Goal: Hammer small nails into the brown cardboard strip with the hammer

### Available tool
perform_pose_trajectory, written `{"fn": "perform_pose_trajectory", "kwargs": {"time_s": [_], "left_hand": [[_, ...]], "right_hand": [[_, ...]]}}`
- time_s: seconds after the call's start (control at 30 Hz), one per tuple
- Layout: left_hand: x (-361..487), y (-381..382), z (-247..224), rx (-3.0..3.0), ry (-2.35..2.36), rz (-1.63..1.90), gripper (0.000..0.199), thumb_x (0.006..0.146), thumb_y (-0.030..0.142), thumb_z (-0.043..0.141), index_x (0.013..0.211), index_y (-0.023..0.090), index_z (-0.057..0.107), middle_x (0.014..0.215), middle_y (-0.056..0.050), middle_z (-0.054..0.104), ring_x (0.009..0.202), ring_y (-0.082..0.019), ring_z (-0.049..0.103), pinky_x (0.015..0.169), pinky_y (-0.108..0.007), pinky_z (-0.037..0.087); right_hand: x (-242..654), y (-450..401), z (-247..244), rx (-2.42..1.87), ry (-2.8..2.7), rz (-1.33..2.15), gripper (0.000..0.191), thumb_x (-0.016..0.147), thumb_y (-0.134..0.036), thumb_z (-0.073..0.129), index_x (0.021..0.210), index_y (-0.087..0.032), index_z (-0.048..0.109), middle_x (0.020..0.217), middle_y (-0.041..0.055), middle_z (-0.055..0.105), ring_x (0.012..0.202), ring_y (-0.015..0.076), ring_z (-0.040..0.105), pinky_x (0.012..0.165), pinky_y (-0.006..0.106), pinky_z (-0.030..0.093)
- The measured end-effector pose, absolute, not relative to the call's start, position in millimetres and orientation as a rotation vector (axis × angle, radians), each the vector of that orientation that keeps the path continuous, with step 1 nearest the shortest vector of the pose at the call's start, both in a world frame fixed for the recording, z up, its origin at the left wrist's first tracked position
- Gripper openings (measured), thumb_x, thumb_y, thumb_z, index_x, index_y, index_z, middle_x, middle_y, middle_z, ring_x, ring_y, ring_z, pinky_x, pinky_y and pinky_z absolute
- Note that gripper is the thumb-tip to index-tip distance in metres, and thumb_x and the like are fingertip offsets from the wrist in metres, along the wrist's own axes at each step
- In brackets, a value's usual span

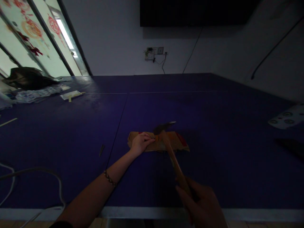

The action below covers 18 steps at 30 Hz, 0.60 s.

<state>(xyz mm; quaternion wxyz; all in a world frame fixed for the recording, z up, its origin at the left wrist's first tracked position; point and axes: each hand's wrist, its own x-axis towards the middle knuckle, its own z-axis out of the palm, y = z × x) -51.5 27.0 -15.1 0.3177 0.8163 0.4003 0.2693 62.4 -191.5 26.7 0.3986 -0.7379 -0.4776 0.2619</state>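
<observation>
A torn piece of brown cardboard [175, 142] with red patches lies flat on the dark blue table [213, 164]. My left hand [141, 143] rests on its left part, thumb and fingertips pressed together. Whatever is in that pinch is too small and dark to make out. My right hand [203, 201] is closed around the wooden handle of a hammer [176, 164]. The dark metal head hovers over or at the cardboard's far edge, just right of my left fingertips; whether it touches is unclear. A few thin, nail-like metal pieces [101, 150] lie left of the cardboard.
White cables [38, 170] loop at the table's near left. At the far left are a black bag [29, 77], papers [39, 93] and a small white tray [71, 95]. A power strip-like white object [288, 117] and a dark flat item [291, 147] lie right.
</observation>
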Motion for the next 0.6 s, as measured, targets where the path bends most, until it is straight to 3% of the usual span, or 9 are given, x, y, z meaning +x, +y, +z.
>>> {"fn": "perform_pose_trajectory", "kwargs": {"time_s": [0.13,0.27,0.47,0.6], "left_hand": [[-51.8,27.4,-15.1,2.145,1.055,0.714,0.023,0.075,0.036,0.058,0.063,0.019,0.068,0.076,0.0,0.062,0.074,-0.013,0.058,0.064,-0.021,0.043],[-51.7,27.8,-16.0,2.141,1.041,0.719,0.024,0.075,0.036,0.057,0.063,0.018,0.068,0.076,0.0,0.062,0.075,-0.013,0.059,0.065,-0.021,0.044],[-51.3,27.8,-16.3,2.141,1.022,0.712,0.023,0.076,0.033,0.057,0.062,0.018,0.067,0.077,-0.001,0.063,0.075,-0.013,0.059,0.066,-0.021,0.045],[-52.2,28.2,-18.0,2.145,1.014,0.701,0.022,0.076,0.033,0.056,0.065,0.019,0.068,0.082,-0.001,0.065,0.078,-0.014,0.059,0.067,-0.022,0.046]], "right_hand": [[58.3,-181.4,27.9,-1.928,-1.361,0.686,0.036,0.072,-0.038,0.049,0.088,-0.013,0.069,0.056,0.0034,0.063,0.052,0.0177,0.059,0.049,0.025,0.046],[52.8,-177.6,25.8,-1.916,-1.417,0.685,0.037,0.076,-0.037,0.043,0.083,-0.013,0.069,0.047,0.001,0.057,0.041,0.0139,0.052,0.043,0.023,0.042],[51.0,-178.1,23.4,-1.99,-1.417,0.559,0.035,0.075,-0.035,0.046,0.09,-0.013,0.069,0.058,0.0045,0.065,0.055,0.0185,0.06,0.053,0.027,0.047],[52.3,-177.9,18.7,-1.978,-1.445,0.587,0.035,0.074,-0.036,0.047,0.089,-0.013,0.069,0.056,0.0044,0.065,0.052,0.0182,0.06,0.052,0.027,0.047]]}}
